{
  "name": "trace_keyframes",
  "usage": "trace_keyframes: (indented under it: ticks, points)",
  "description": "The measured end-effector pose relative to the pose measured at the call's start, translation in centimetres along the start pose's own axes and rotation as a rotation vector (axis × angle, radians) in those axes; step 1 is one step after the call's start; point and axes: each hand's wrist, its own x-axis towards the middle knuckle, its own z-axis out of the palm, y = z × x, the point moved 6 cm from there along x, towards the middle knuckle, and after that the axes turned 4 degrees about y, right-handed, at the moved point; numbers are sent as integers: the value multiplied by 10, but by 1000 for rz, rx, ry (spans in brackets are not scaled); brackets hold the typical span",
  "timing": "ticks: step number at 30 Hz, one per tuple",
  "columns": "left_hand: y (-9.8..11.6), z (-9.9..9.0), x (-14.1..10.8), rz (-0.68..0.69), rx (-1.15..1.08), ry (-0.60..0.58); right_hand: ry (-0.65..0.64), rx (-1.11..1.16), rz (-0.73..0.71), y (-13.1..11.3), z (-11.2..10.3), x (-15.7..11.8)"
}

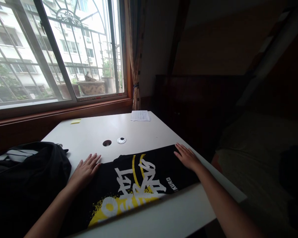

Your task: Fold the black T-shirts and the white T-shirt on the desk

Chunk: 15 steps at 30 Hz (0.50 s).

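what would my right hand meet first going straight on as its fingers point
Your right hand would probably meet the papers on the tabletop, beyond the black garment, though depth and exact line are unclear.

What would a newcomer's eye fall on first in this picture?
The bright window at upper left probably catches the eye. Then comes the black garment with white and yellow print, lying across the white table, with the left hand and right hand at its ends.

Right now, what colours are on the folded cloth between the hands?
The cloth is black with white lettering and yellow print; best seen in the head view.
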Motion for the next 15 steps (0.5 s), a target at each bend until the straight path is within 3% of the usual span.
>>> trace_keyframes:
  ticks: [6, 11, 15]
  points:
    - [-6, -2, 0, 13, -70, 97, 120, -25, 21, 14, 5, 3]
    - [4, -20, -4, 129, -141, 226, 194, -2, 8, 23, 7, 4]
    - [10, -30, -6, 201, -152, 228, 230, -18, 0, 28, 7, 4]
